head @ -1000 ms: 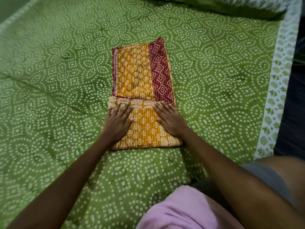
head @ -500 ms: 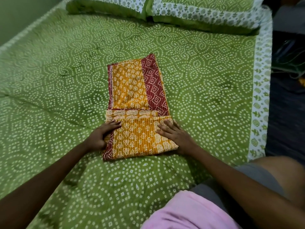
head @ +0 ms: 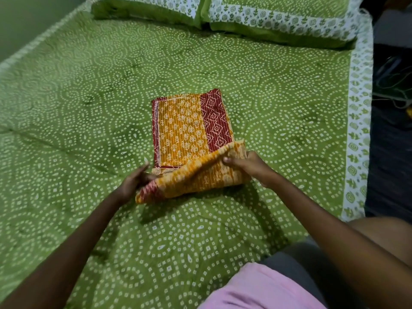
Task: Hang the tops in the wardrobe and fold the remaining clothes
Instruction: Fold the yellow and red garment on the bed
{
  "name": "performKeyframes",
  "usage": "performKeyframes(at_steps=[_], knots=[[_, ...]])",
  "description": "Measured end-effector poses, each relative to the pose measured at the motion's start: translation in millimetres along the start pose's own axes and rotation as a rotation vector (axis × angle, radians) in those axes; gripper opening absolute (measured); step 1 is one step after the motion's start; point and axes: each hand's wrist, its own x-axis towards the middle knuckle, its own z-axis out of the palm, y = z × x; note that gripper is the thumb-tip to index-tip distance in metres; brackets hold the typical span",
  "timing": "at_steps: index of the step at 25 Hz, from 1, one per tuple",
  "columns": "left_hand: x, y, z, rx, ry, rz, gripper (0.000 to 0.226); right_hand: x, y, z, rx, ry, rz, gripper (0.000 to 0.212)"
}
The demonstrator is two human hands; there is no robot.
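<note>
Blurred by motion: cloth (head: 200, 175) flap between hands. Left hand's (head: 133, 182) fingertips hidden under it; pillows (head: 278, 21) ahead cut off.

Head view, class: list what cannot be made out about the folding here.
- Left hand fingertips: hidden under the lifted, motion-blurred near fold of the orange and red cloth.
- Layers beneath the cloth: covered by its top panel.
- Wardrobe and tops: outside the frame.
- Pillows: cut by the top edge.

We see a bed covered by a green bedspread (head: 89, 90) with white dotted circles and a white leaf-print border — two matching pillows (head: 278, 21) lie at its head. A plain wall (head: 26, 21) runs along the left; the dark floor (head: 392, 134) on the right sits in dim light.
</note>
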Motion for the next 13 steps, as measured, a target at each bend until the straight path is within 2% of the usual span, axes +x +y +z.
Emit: performKeyframes(at_steps=[1,3,4,6,7,9,12,13], knots=[[0.7,-5.4,5.9,-0.121,0.076,-0.043,0.052,8.4,-1.6,3.2,0.076,0.042,0.058,0.045],[1.5,-6.0,14.8,-0.34,0.188,-0.088,0.082,25.9,0.5,8.1,0.193,0.179,0.159,0.092],[0.2,-3.7,19.7,-0.395,0.212,-0.077,0.088,37.5,4.9,5.0,0.238,0.198,0.157,0.093],[1.2,-4.1,27.2,-0.25,0.275,-0.073,0.087,48.7,5.9,1.0,0.318,0.215,0.122,0.058],[3.1,-3.7,31.5,-0.202,0.316,-0.112,0.075,46.7,5.7,-0.6,0.323,0.211,0.108,0.049],[14.0,-13.3,34.5,-0.122,0.467,-0.147,0.066,40.1,15.5,0.3,0.308,0.215,0.058,0.053],[36.5,-18.1,38.6,-0.006,0.615,-0.104,0.061,33.4,35.2,13.7,0.189,0.282,0.042,0.078],[38.0,-14.5,41.7,0.041,0.659,-0.1,0.054,32.8,37.1,17.9,0.163,0.311,0.028,0.076]])
